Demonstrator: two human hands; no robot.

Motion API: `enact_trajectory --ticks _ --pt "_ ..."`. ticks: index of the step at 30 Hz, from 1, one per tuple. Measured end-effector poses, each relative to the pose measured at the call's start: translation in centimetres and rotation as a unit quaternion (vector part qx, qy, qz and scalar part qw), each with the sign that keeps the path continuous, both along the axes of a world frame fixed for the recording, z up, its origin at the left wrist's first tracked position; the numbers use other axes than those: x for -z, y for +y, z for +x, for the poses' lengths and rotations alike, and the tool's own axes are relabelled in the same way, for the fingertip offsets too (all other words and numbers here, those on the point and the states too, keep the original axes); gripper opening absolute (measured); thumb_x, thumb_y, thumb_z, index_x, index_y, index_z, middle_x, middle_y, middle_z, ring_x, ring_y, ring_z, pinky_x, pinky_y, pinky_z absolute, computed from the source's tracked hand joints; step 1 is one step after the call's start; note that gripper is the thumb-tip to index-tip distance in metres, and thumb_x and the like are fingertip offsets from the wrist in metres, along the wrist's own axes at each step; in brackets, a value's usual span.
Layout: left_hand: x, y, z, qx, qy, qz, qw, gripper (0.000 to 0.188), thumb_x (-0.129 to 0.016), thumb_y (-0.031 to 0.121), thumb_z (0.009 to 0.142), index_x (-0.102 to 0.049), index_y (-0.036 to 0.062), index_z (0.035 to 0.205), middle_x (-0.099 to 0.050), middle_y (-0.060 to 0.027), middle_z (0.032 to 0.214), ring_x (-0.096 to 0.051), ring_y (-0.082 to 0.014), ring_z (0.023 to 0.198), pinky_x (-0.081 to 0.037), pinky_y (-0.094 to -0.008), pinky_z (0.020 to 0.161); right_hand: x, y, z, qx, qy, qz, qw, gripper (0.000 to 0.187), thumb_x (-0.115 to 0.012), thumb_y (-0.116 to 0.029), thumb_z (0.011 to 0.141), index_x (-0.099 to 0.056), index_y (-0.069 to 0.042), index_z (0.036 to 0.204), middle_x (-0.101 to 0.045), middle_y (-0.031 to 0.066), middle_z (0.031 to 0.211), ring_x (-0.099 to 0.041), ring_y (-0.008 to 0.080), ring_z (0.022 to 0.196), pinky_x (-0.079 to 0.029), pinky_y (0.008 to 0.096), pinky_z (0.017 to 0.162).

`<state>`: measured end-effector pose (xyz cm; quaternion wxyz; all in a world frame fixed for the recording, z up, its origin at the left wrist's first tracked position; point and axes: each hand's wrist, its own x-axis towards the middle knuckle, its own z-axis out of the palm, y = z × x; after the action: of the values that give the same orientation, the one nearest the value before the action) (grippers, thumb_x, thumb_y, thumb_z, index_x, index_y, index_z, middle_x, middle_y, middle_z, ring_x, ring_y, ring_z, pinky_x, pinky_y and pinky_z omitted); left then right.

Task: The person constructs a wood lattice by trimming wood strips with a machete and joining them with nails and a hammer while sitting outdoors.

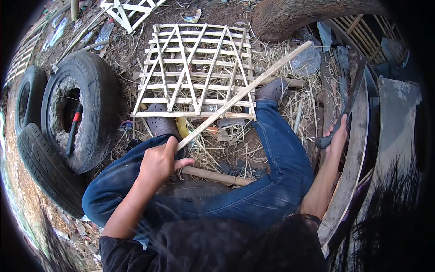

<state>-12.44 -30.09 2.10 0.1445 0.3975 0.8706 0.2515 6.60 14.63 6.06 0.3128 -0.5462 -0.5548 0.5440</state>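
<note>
My left hand [158, 158] is closed around the near end of a long, pale bamboo strip [253, 86], its thumb held out to the side. The strip slants up and away to the right, passing above the lower right corner of a bamboo lattice panel [158, 114]. That panel, made of crossed slats, lies in front of my feet. Over on the right, my right hand [337, 138] grips the dark handle of a machete [356, 86]. Its long dark blade points away from me, beside a curved wooden plank, apart from the strip.
Several old tyres [97, 99] stand at the left, one with a red-and-black handled tool [74, 129] inside. A thick trunk [294, 18] rises at the back. Curved wooden plank [351, 181] borders my right side. Straw and a bamboo piece [217, 175] lie between my legs.
</note>
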Motion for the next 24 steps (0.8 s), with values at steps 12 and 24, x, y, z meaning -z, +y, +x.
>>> enact_trajectory --ticks 12,24 --pt "2.1 7.8 5.8 -0.12 -0.361 0.313 0.87 0.068 -0.07 0.059 0.074 -0.033 0.0044 0.092 -0.033 -0.0026 0.064 -0.03 -0.0143 0.055 -0.031 -0.027 0.049 -1.0 -13.2 -7.5 -0.337 0.086 -0.098 0.932 0.023 -0.075 -0.015 0.079 -0.054 -0.007 0.08 -0.053 -0.0013 0.062 -0.048 0.0064 0.046 -0.039 0.0239 0.042" --pt "0.6 15.0 5.1 -0.14 -0.403 0.43 0.796 0.059 -0.026 0.064 0.092 -0.028 0.0071 0.105 -0.034 -0.0045 0.092 -0.036 -0.0148 0.084 -0.036 -0.0302 0.083 -2.3 -17.2 -6.9 -0.516 0.011 -0.001 0.857 0.042 -0.08 -0.008 0.069 -0.061 0.0 0.106 -0.068 0.0041 0.084 -0.062 0.0086 0.078 -0.051 0.0256 0.072"
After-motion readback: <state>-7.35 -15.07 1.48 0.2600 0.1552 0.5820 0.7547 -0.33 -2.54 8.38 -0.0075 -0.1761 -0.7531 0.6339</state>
